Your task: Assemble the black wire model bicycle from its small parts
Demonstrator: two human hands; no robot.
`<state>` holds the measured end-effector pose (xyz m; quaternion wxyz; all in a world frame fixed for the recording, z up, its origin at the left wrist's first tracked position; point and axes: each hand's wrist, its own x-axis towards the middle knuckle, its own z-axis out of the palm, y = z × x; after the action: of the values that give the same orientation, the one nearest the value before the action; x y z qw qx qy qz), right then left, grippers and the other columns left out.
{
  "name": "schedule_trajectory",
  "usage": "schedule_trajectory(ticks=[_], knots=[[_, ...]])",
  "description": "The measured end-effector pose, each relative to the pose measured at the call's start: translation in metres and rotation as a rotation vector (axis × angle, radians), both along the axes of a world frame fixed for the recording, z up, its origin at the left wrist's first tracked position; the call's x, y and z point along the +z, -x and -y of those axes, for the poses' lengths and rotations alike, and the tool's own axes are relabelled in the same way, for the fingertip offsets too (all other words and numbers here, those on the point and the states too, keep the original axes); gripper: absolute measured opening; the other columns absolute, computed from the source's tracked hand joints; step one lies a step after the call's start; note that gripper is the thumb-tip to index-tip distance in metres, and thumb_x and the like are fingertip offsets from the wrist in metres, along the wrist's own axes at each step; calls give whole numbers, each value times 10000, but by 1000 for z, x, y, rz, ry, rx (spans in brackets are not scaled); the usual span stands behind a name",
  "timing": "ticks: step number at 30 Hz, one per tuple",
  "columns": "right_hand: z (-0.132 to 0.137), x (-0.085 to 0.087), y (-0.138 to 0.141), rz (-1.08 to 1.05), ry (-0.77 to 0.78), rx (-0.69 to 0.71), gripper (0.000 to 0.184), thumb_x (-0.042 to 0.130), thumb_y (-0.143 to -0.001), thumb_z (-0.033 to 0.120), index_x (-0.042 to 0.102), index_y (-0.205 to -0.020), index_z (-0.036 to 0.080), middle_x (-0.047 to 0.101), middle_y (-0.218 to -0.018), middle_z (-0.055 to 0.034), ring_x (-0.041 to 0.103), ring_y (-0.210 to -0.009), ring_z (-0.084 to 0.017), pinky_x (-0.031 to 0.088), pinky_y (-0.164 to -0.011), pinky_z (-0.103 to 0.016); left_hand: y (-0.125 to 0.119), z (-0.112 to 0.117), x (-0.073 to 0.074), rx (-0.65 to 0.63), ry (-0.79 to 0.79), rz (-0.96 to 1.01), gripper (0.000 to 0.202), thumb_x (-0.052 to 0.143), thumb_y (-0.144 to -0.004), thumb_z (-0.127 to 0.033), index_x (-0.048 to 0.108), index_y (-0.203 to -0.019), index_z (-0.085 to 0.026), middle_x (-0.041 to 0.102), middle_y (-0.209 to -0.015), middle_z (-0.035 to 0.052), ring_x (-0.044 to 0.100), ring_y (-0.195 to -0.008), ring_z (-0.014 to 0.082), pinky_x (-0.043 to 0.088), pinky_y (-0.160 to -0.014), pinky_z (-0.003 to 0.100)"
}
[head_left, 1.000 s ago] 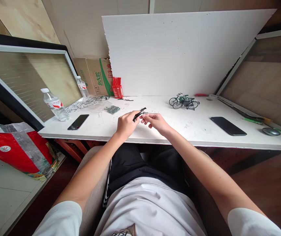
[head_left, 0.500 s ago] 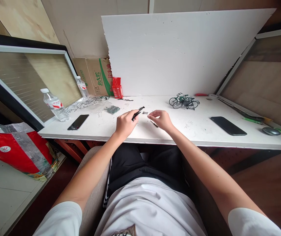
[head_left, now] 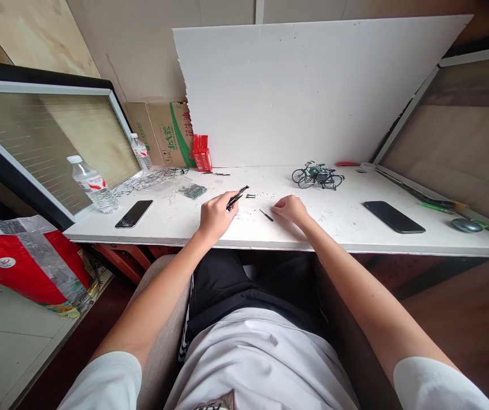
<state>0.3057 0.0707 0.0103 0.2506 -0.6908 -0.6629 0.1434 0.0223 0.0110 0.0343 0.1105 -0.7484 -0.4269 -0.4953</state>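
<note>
My left hand (head_left: pixel 214 215) rests on the white table (head_left: pixel 347 233) and is closed on a slim black tool (head_left: pixel 236 197) that points up and to the right. My right hand (head_left: pixel 290 208) lies on the table to the right of it, fingers curled down onto the surface, and I cannot make out whether they hold anything. A small dark rod (head_left: pixel 265 215) lies on the table just left of the right hand's fingers. A tiny metal part (head_left: pixel 250 196) sits beyond, near the tool's tip.
A green model bicycle (head_left: pixel 318 175) stands at the back right. Phones lie at the left (head_left: pixel 134 213) and at the right (head_left: pixel 394 217). Two water bottles (head_left: pixel 90 184), a red box (head_left: pixel 202 153), a cardboard carton (head_left: pixel 165 133) and wire parts (head_left: pixel 153 178) crowd the back left.
My right hand drew away from the tool, moved right and came down onto the table. The small rod now lies on the table. The left hand keeps the tool.
</note>
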Motion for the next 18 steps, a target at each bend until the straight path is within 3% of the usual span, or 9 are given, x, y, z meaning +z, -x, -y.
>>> schedule_trajectory(ticks=[4,7,12,15,18], knots=[[0,8,-8,-6,-7,-32,273,817,-903,462,869,-966,201,847,-1054,-140,758,-1013,-298,540,-857,-344,0,0,0,-5,10,22,267,709,-929,-143,807,-1155,-246,869,-1053,50,830,-929,229,625,-879,302],[-1,21,-36,-3,-24,-94,307,731,-983,476,868,-1039,206,840,-1113,-139,743,-1056,-294,524,-882,-346,2,-1,2,-5,14,35,266,705,-927,-142,809,-1149,-244,868,-1042,55,831,-921,235,626,-880,312],[14,38,-137,158,59,-348,387,692,-1027,475,834,-1233,179,796,-1213,-212,651,-1227,-359,467,-963,-445,18,-8,11,20,-13,95,253,730,-914,-171,812,-1144,-238,865,-1025,66,836,-921,254,643,-900,342],[38,34,-209,333,73,-569,616,692,-1028,535,701,-1485,122,645,-1461,-337,472,-1455,-445,417,-1026,-534,26,-14,15,33,-10,142,259,742,-906,-183,809,-1150,-241,865,-1019,61,838,-922,254,651,-940,361],[60,23,-266,444,33,-749,992,728,-930,743,583,-1577,6,521,-1483,-469,450,-1459,-475,382,-1045,-609,23,-20,17,22,4,191,258,754,-896,-192,804,-1146,-232,863,-1004,61,839,-930,252,662,-940,363]])
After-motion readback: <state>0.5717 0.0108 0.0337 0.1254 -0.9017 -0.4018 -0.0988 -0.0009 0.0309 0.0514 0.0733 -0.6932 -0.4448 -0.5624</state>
